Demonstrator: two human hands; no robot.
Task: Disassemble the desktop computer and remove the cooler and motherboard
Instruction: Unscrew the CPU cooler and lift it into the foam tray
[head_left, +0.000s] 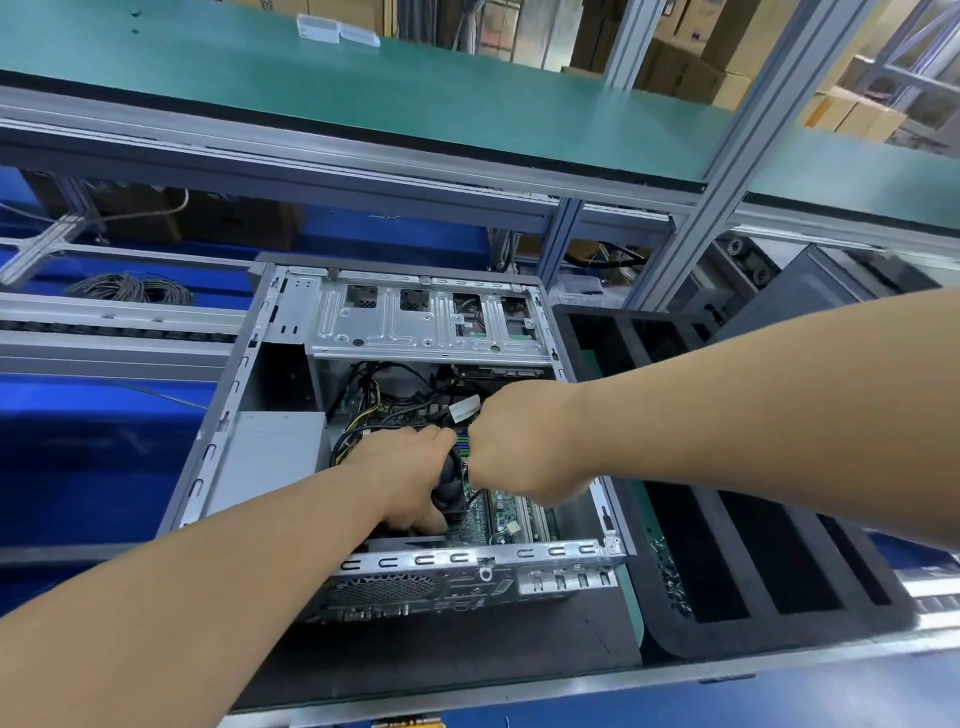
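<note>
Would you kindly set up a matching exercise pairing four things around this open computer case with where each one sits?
Things:
1. cooler
2. drive cage
3. black foam tray
4. coiled cable

Places:
A. on the bench, right of the case
B. far end of the case
C. far left, on the blue surface
D. between the left hand and right hand

Pairs: 1-D, 2-B, 3-A, 4-C

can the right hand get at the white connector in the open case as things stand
Probably yes: the right hand is already inside the open grey metal computer case, right beside the white plastic cable connector, with nothing visible between them.
</note>
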